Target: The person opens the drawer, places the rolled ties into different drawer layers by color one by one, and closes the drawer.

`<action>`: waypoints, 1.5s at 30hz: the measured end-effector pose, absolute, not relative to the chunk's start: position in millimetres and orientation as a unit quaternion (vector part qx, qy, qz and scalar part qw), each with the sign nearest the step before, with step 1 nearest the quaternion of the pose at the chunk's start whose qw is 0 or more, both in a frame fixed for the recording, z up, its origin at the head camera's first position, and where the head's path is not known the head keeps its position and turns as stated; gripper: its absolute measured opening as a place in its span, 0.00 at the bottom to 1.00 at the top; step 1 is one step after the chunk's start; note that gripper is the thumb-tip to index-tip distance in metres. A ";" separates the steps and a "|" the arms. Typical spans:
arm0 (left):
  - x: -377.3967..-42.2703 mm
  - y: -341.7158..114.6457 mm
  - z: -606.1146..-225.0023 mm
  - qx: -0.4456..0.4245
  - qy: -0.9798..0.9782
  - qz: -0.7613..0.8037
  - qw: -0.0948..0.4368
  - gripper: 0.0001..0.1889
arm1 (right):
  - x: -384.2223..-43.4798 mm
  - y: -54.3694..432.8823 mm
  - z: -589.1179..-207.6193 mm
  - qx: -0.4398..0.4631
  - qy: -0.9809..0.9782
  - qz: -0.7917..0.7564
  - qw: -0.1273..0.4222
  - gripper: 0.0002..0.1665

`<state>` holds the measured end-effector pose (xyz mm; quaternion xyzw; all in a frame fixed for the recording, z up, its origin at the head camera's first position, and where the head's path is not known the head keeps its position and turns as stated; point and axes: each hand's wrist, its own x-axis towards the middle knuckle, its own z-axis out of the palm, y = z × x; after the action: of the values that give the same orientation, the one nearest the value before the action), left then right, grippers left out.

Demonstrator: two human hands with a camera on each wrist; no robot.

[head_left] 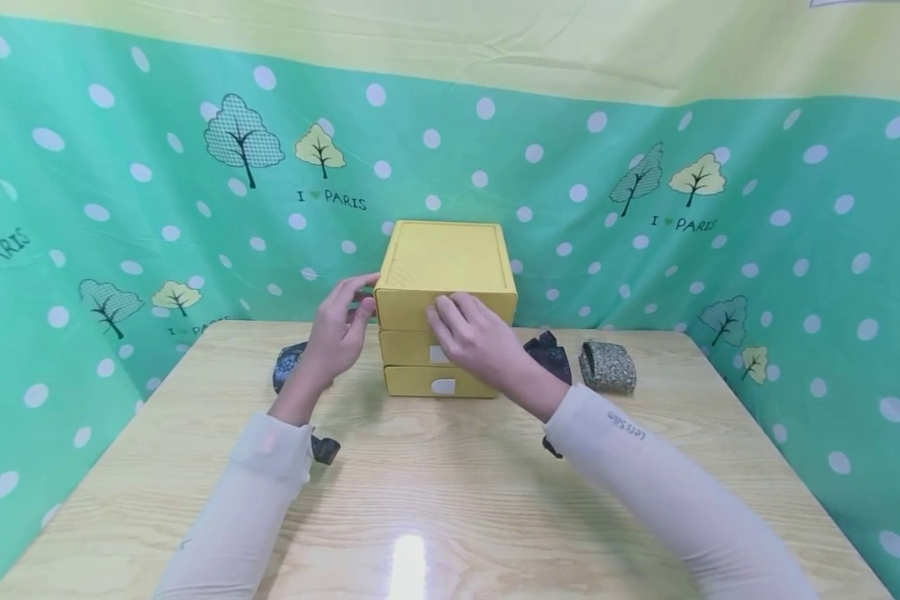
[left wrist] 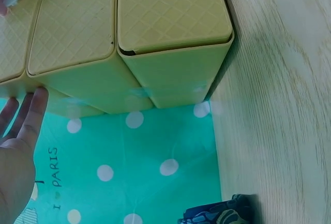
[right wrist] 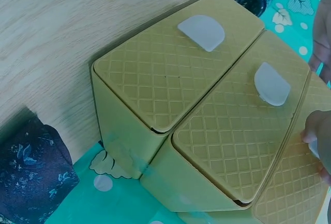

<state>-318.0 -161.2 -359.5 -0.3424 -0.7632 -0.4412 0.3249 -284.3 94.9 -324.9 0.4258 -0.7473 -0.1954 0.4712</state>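
head view: yellow drawer unit (head_left: pixel 450 258) is standing on the worktop (head_left: pixel 420 467), ahead of and between the hands, long axis upright, drawer fronts facing the person. right hand (head_left: pixel 476 342) is covering the middle of the top drawer (head_left: pixel 402 310); left hand (head_left: pixel 337 329) is resting beside the unit's left wall. blue patterned roll (head_left: pixel 288 367) is lying left; dark bundle (head_left: pixel 549 358) and grey speckled roll (head_left: pixel 607 367) are lying right.

left wrist view: left hand is keeping fingers nearly straight, tips at the side wall, gripping nothing. can't tell if it's pressing.

right wrist view: right hand is pinching the top handle (right wrist: pixel 313 149), so it's the nearer one. middle handle (right wrist: pixel 273 85) and bottom handle (right wrist: pixel 204 31) are showing free.
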 end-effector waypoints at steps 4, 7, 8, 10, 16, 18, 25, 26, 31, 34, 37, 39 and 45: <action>-316.9 -161.4 -358.5 -0.340 -0.764 -0.446 0.320 0.19 | -283.3 94.7 -324.6 0.433 -0.742 -0.188 0.476 0.15; -316.5 -161.5 -358.3 -0.337 -0.764 -0.450 0.316 0.19 | -282.1 94.6 -324.0 0.439 -0.736 -0.181 0.483 0.14; -316.3 -161.6 -358.3 -0.336 -0.764 -0.452 0.315 0.19 | -281.8 94.4 -323.7 0.440 -0.734 -0.179 0.486 0.14; -316.2 -161.7 -358.6 -0.335 -0.763 -0.455 0.313 0.19 | -281.2 94.0 -323.2 0.440 -0.731 -0.178 0.490 0.14; -316.8 -161.5 -359.4 -0.335 -0.757 -0.468 0.309 0.20 | -278.6 93.2 -323.1 0.437 -0.732 -0.177 0.492 0.13; -316.8 -161.0 -359.5 -0.335 -0.756 -0.469 0.310 0.20 | -278.2 93.6 -323.7 0.436 -0.732 -0.178 0.493 0.13; -316.1 -160.1 -358.7 -0.334 -0.755 -0.471 0.312 0.20 | -274.0 95.0 -323.9 0.439 -0.728 -0.181 0.494 0.13; -316.5 -160.4 -359.0 -0.335 -0.754 -0.471 0.312 0.20 | -273.4 95.3 -324.0 0.441 -0.726 -0.182 0.495 0.13; -316.7 -161.0 -359.9 -0.337 -0.755 -0.465 0.315 0.20 | -270.4 95.9 -324.9 0.451 -0.713 -0.181 0.505 0.15; -315.9 -160.3 -359.1 -0.330 -0.760 -0.460 0.319 0.20 | -268.1 95.6 -324.5 0.455 -0.707 -0.179 0.512 0.16; -315.9 -159.3 -358.5 -0.324 -0.762 -0.459 0.322 0.19 | -264.5 95.3 -323.0 0.455 -0.707 -0.185 0.509 0.16; -316.7 -159.4 -359.4 -0.325 -0.761 -0.460 0.323 0.19 | -262.4 95.7 -322.4 0.456 -0.706 -0.191 0.507 0.15; -317.6 -160.2 -360.7 -0.326 -0.760 -0.465 0.317 0.19 | -257.3 98.6 -322.2 0.462 -0.701 -0.194 0.508 0.16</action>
<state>-317.6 -160.2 -360.7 -0.3255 -0.7597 -0.4650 0.3174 -257.3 98.6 -322.2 0.4617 -0.7011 -0.1936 0.5078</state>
